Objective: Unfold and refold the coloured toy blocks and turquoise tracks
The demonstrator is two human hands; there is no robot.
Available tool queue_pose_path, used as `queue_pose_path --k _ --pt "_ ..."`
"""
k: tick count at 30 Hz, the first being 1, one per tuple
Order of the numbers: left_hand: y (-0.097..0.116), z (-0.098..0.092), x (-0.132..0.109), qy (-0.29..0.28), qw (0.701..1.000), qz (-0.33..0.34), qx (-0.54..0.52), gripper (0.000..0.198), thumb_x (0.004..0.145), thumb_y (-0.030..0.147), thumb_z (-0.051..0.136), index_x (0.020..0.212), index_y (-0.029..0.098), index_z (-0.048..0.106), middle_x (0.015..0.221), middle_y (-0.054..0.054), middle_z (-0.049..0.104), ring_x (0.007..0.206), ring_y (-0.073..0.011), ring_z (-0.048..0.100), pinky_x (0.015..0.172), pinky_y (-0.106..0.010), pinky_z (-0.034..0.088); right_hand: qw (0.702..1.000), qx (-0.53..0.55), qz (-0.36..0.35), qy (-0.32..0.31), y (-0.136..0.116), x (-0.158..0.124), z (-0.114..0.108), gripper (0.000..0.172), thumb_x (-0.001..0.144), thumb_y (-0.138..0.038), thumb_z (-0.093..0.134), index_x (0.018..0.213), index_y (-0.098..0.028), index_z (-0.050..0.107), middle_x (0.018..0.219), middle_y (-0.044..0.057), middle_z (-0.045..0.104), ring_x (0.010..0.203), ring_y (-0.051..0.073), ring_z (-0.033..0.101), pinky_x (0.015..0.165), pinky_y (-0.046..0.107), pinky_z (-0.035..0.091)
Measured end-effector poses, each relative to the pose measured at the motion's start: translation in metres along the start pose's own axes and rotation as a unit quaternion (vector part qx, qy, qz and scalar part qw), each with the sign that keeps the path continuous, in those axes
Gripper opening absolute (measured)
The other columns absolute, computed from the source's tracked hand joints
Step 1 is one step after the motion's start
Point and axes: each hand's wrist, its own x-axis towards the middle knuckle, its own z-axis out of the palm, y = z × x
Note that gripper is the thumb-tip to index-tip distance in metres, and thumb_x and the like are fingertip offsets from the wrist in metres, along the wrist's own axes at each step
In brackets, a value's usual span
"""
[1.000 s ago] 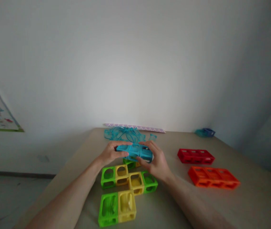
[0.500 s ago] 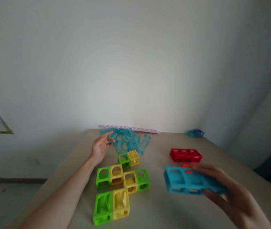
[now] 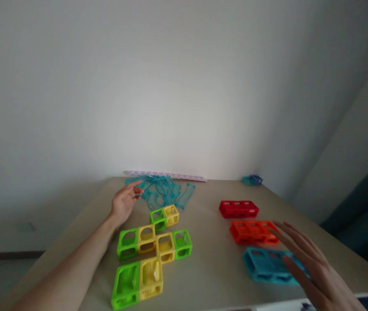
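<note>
My right hand (image 3: 315,268) is at the right end of a blue three-cell block (image 3: 263,265), its fingers apart and overlapping the end of it. The block appears to lie on the table; its right end is partly hidden. Behind it are an orange three-cell block (image 3: 250,233) and a red three-cell block (image 3: 238,209), roughly in parallel. My left hand (image 3: 124,204) rests at the left with fingers loosely apart and nothing held. Nearest to it are clear blue plastic track pieces (image 3: 167,188) and joined green and yellow cube blocks (image 3: 147,237).
Another green and yellow pair (image 3: 164,217) sits behind the others, a larger one (image 3: 138,280) in front. A patterned purple strip (image 3: 167,176) lies along the wall (image 3: 184,86). A dark blue piece (image 3: 255,180) stands at the table's (image 3: 209,250) far right corner.
My right hand has lowered the blue block toward the near right and loosened its fingers from it. The orange block now shows more fully. The view has shifted right; my left hand stays by the track pieces.
</note>
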Motion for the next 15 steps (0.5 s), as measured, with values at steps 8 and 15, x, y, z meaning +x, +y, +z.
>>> queue_pose_path --k 8,15 --pt "0.0 -0.001 0.001 0.012 1.0 -0.004 0.028 0.033 0.07 0.029 0.06 0.095 0.011 0.071 0.071 -0.008 0.068 0.069 -0.0175 0.059 0.061 -0.027 0.044 0.99 -0.04 0.005 -0.134 -0.019 0.039 0.036 0.054 0.097 -0.041 0.025 0.147 -0.021 0.022 0.148 0.005 0.029 0.137 0.027 0.027 0.109 0.054 0.029" --pt "-0.001 -0.002 0.001 -0.003 1.0 -0.004 0.03 0.035 0.067 0.03 0.061 0.096 0.011 0.071 0.073 -0.008 0.068 0.071 -0.0181 0.059 0.061 -0.027 0.043 0.991 -0.04 -0.011 -0.126 -0.011 0.048 0.039 0.054 0.096 -0.042 0.028 0.146 -0.02 0.025 0.148 0.006 0.028 0.137 0.027 0.024 0.109 0.054 0.029"
